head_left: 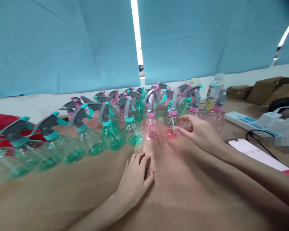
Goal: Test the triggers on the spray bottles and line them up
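My left hand (pixel 136 179) rests on the table with loosely bent fingers apart, holding nothing. Beyond its fingertips stands a clear spray bottle (pixel 133 133) with a teal collar and green base. My right hand (pixel 201 130) is at the right side of a pink spray bottle (pixel 171 128) with a grey trigger; its thumb and forefinger are apart, the tips at or very near the bottle. Partly hidden behind that hand is another pink spray bottle (pixel 194 107). A third pink spray bottle (pixel 152 126) stands to the left, upright.
Several green spray bottles (pixel 93 141) form a row leftward, with more bottles crowded behind. At right are a labelled drink bottle (pixel 213 91), a white power strip (pixel 245 120) with plugs, a phone (pixel 255 154), a black cable and cardboard (pixel 265 91). Red material (pixel 7 123) lies far left.
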A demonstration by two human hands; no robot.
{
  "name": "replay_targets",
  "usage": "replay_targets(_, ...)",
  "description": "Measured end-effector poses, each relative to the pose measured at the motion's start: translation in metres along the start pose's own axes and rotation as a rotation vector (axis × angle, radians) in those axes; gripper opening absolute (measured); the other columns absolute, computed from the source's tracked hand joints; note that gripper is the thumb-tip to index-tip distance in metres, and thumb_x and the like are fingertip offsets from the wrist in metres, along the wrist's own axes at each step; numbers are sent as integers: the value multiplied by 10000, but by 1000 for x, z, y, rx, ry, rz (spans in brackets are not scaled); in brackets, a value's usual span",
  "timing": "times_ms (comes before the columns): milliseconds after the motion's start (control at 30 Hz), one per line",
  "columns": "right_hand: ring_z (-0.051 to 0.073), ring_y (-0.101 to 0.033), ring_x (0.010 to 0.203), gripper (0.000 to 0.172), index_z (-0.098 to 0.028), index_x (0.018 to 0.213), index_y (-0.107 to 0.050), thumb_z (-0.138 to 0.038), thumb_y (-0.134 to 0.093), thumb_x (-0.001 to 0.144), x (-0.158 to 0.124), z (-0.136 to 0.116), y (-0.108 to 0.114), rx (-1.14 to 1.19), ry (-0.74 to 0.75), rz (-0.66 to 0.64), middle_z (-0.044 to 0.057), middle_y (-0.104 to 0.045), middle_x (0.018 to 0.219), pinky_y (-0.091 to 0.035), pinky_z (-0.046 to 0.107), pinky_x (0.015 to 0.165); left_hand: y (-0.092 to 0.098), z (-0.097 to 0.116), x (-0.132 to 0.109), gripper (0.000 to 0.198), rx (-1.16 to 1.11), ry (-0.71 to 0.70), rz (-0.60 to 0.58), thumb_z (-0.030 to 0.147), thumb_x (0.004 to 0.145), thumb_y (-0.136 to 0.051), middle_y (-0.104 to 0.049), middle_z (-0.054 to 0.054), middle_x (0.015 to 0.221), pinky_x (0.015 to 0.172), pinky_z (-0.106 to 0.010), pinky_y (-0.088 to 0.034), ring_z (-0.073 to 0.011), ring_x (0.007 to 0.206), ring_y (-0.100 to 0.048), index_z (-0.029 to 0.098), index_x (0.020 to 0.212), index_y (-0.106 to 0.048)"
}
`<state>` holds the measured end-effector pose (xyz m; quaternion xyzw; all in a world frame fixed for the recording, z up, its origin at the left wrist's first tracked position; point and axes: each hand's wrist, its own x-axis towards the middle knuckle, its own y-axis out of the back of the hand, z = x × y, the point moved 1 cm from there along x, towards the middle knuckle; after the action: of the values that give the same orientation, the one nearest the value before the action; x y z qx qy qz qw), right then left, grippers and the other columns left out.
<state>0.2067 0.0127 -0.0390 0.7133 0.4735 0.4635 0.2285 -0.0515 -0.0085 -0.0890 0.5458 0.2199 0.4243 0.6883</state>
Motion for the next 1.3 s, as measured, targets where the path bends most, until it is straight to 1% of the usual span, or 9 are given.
replay_targets(67, 319, -697, 879, 491, -149, 1275, -559, -398, -594, 854, 4, 0, -6, -2, -2, 14, 131, -718, 1096, -526, 462, 773, 0, 0, -1, 298, 1, 0, -1, 244, 918, -486, -551, -154, 1313, 1003, -529, -445, -322, 1231, -493, 159, 1195, -557)
replay_targets(167, 356, -664, 1023, 614, -138, 1365, -480, -437, -606, 844, 11, 0, -17, 11, -6, 31, 169, -624, 1304, -516, 490, 840, 0, 1, -2, 301, 2, 0, -4, 237, 914, -490, -553, -153, 1310, 1002, -528, -447, -322, 1231, -493, 159, 1197, -558)
replay_targets(233, 379, -632, 1092, 669, -126, 1393, -444, -464, -609, 840, 15, 0, -24, 16, -21, 38, 186, -578, 1362, -510, 498, 856, 0, 1, -2, 307, 2, 2, -6, 237, 914, -489, -552, -155, 1312, 1001, -532, -447, -324, 1232, -491, 159, 1204, -555)
replay_targets(300, 397, -624, 1099, 704, -111, 1403, -421, -490, -604, 839, 19, 0, -29, 15, -41, 44, 202, -583, 1348, -512, 503, 839, 0, 1, -2, 317, 0, 3, -9, 237, 916, -488, -549, -159, 1313, 1002, -533, -445, -326, 1233, -489, 153, 1215, -551)
replay_targets(467, 413, -648, 1032, 744, -103, 1402, -396, -544, -591, 835, 23, 2, -38, 11, -76, 45, 217, -645, 1231, -516, 497, 774, 0, 0, -2, 332, -7, 4, -21, 229, 915, -494, -540, -171, 1317, 1009, -536, -433, -329, 1240, -477, 129, 1227, -548)
replay_targets(667, 403, -646, 1031, 616, -156, 1308, -482, -555, -574, 848, 28, 6, -42, -9, -65, 17, 192, -654, 1202, -503, 491, 783, -1, -1, -1, 335, -14, 6, -22, 232, 920, -492, -535, -163, 1328, 1014, -531, -428, -323, 1250, -470, 139, 1238, -546)
replay_targets(1033, 387, -659, 973, 569, -203, 1241, -508, -590, -587, 832, 23, 10, -30, -24, -30, -38, 144, -678, 1118, -498, 444, 702, 1, 0, -1, 289, -43, -2, 2, 230, 915, -495, -557, -151, 1307, 1015, -531, -431, -317, 1251, -479, 157, 1187, -559)
replay_targets(1167, 396, -650, 996, 542, -213, 1181, -518, -617, -585, 825, 14, 6, -24, -18, -19, -63, 146, -668, 1127, -502, 465, 716, 3, -1, -1, 271, -82, -9, 30, 222, 912, -495, -568, -149, 1289, 1014, -533, -439, -316, 1242, -492, 160, 1164, -575)
replay_targets(1300, 381, -658, 995, 539, -237, 1143, -506, -651, -594, 809, -4, -3, -16, 6, -21, -87, 120, -663, 1134, -509, 462, 724, 4, -4, 0, 242, -149, -13, 67, 236, 911, -510, -590, -121, 1258, 1014, -513, -459, -300, 1244, -505, 193, 1137, -586)
